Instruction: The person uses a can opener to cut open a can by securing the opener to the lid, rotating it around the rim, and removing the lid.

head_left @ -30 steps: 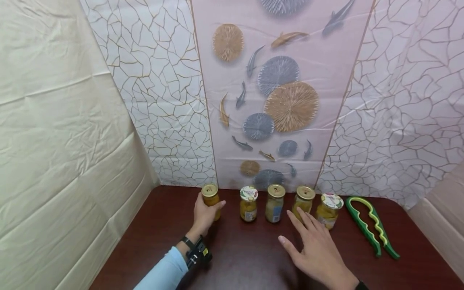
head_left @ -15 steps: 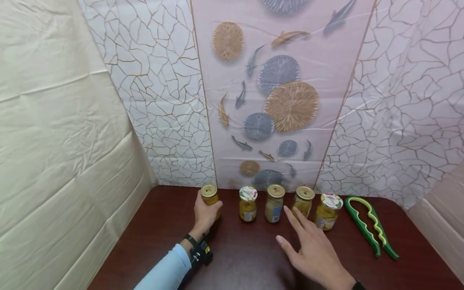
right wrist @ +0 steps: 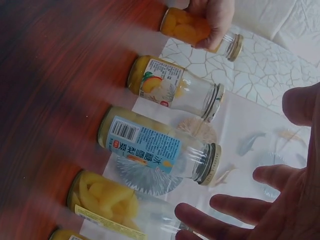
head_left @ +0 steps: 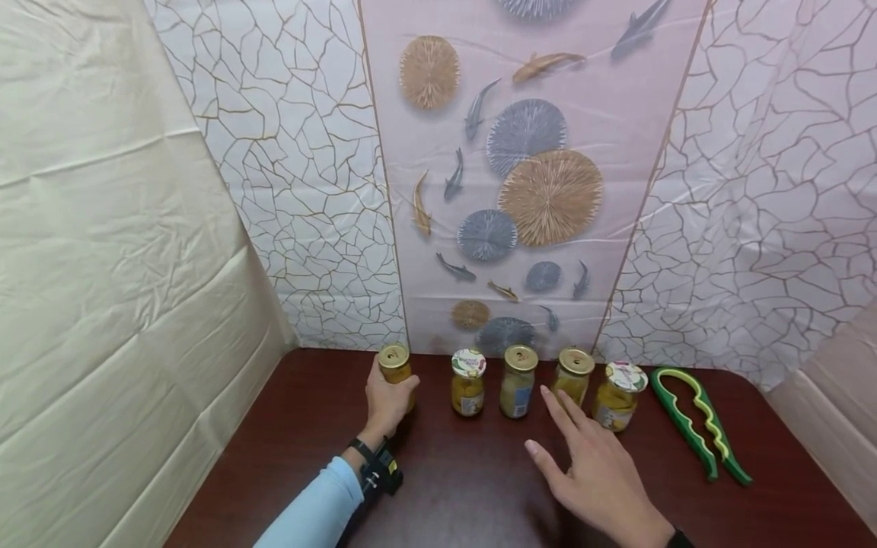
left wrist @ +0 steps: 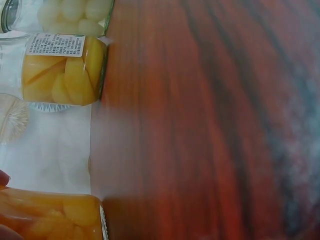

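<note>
Several glass jars of fruit stand in a row along the back of the table. My left hand (head_left: pixel 387 402) grips the leftmost jar (head_left: pixel 393 356), which has a gold lid; orange fruit pieces (right wrist: pixel 184 26) show inside it in the right wrist view. My right hand (head_left: pixel 597 466) has its fingers spread in front of the gold-lidded jar of yellow fruit (head_left: pixel 574 362), partly covering it in the head view. Whether the fingertips touch that jar I cannot tell. Between the hands stand a white-lidded jar of yellow fruit (head_left: pixel 468 390) and a gold-lidded jar with a blue label (right wrist: pixel 145 142).
A white-lidded jar (head_left: pixel 620 397) stands at the right end of the row. Beyond it lies a green jar opener (head_left: pixel 702 426) with wavy inner edges. Patterned cloth (head_left: pixel 329 190) hangs right behind the dark red table (head_left: pixel 438 487).
Both hands stay nearly in place, the left still around the leftmost jar. My right hand's fingers have shifted very slightly, and the head view has tilted a little. The jars stand where they were.
</note>
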`<state>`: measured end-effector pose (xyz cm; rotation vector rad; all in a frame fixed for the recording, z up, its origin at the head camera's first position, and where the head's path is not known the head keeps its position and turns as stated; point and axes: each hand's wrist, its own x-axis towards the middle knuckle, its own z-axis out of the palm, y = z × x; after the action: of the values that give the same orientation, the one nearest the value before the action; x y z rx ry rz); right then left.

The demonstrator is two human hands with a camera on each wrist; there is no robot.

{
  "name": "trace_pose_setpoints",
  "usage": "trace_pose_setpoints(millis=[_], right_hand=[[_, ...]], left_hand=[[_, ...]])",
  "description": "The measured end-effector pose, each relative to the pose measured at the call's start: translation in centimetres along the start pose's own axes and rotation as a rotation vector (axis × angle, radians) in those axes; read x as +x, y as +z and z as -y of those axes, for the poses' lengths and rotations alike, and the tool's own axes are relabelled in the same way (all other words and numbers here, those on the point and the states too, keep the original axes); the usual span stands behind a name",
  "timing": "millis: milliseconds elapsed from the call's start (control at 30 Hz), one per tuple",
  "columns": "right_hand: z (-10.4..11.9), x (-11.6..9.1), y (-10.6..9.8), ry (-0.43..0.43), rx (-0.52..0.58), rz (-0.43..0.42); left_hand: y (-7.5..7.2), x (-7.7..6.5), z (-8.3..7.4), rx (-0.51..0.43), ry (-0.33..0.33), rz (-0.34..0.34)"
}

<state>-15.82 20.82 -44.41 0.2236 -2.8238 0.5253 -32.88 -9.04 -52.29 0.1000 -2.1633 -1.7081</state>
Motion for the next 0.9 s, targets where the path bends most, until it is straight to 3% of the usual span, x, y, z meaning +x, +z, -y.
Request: trace_pose_setpoints(millis=[133,333,433,500,600,767,900], right_hand=[[-0.1,-0.3,-0.3,-0.001,0.019,-0.044],[-1.0,-1.1,-1.0,-0.046,0.089,-0.409],[-2.4,-0.9,-1.6,-0.050,0.085,-0.521],[-3.8,-0.8,-2.1,-0.031,0.075,-0.548],[-6.3,-0.7,-3.0,0.036,0.048,-0.528],[-10.7,-0.7,-4.6,0.226,-0.014,-0.356],[-14.3,-0.6,-5.6,0.325,-0.062,-0.250]], left_hand=[[0.0,-0.1,0.0,-0.013,0.002,-0.002],[0.1,-0.2,-0.1,-0.006,-0.006,-0.010],[0.1,-0.1,-0.1,-0.002,0.006,-0.027],[0.1,0.0,-0.1,-0.002,0.014,-0.034],[0.0,0.2,-0.1,-0.010,0.016,-0.022],[-0.3,-0.2,-0.3,-0.005,0.002,0.008],[-1.2,-1.0,-1.4,-0.010,0.021,0.039]])
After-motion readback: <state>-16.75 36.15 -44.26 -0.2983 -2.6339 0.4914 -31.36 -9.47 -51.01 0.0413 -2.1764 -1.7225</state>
